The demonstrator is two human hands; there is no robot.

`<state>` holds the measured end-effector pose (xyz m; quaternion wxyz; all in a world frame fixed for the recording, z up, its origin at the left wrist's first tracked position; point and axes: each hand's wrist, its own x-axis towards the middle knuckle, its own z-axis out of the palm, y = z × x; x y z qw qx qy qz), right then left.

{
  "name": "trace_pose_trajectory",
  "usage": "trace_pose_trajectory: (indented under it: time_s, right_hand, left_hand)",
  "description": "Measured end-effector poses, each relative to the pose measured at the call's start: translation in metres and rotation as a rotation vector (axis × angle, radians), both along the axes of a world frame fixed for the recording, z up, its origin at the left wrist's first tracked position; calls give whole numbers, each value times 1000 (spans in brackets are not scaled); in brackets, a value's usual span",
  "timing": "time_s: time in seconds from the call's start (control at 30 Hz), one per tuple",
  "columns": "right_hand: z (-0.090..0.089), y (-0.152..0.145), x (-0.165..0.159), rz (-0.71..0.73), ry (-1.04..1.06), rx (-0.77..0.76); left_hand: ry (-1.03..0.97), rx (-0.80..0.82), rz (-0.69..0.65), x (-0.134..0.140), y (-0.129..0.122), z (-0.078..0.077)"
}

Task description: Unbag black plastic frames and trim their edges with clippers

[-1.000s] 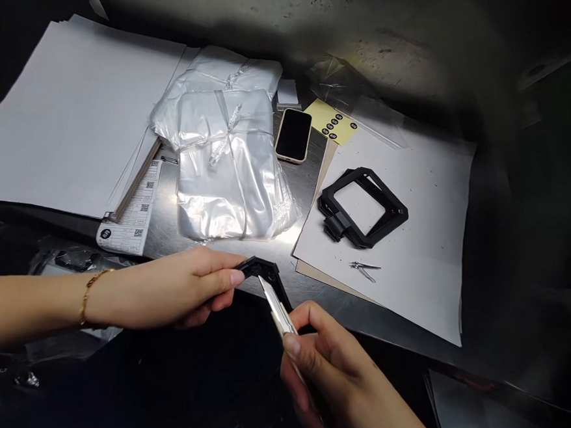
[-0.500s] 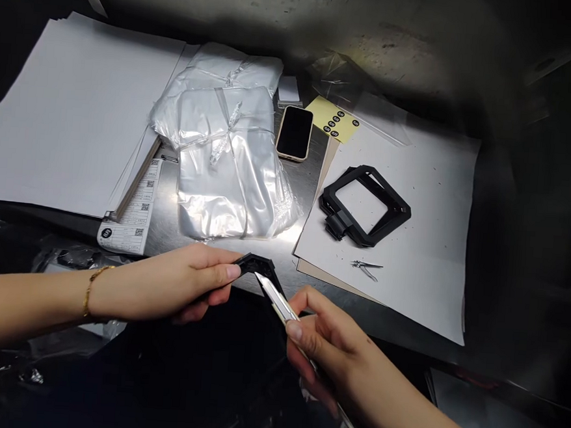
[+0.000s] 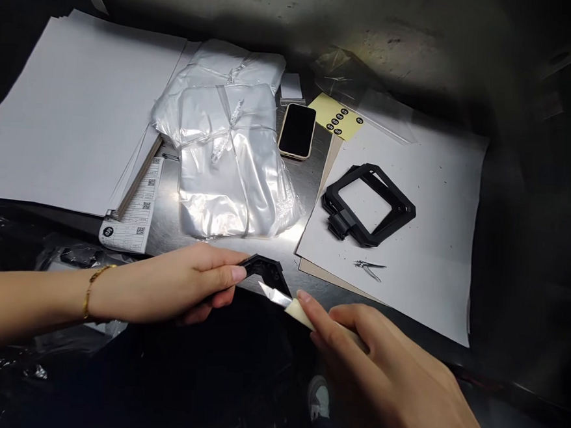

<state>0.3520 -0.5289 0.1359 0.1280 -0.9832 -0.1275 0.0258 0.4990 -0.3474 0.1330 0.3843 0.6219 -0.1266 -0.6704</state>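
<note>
Left hand (image 3: 175, 288), 8 o'clock, is pinched on a corner of the black frame (image 3: 276, 277), 6 o'clock, seen against the near edge of the counter (image 3: 167, 189). Knife (image 3: 301, 311), between 5 and 6, points its blade up-left into the frame's bend; can't tell if it touches. Right hand (image 3: 387, 368), 5 o'clock, is closed round the handle, index finger laid along it.

Risks, left to right: blade could nick the left thumb (image 3: 237, 274); cause would be a slip, since the tip points roughly that way. Frame could twist, only one corner being pinched and no support seen under it. Blade could gouge the inner wall if angle or pressure is off.

Vs 1.0 s ago: left hand about the same, same corner. Blade was laid up at the inner edge; tip now sits a bit lower. Right hand has switched from thumb-on-top to index-on-top, knife lying flatter. Shoe (image 3: 320, 399) below now shows. Spare frames (image 3: 394, 229), 3 o'clock, look undisturbed.
</note>
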Motion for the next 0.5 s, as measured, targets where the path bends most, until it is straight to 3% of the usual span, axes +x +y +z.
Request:
trace_pose_trajectory:
  time_s: [0.33, 0.5]
  right_hand:
    - [-12, 0, -4, -33, 4, -15]
    - [-10, -2, -5, -50, 25, -12]
  left_hand:
    - [-20, -1, -21, 0, -1, -1]
    - [-7, 16, -10, 0, -3, -1]
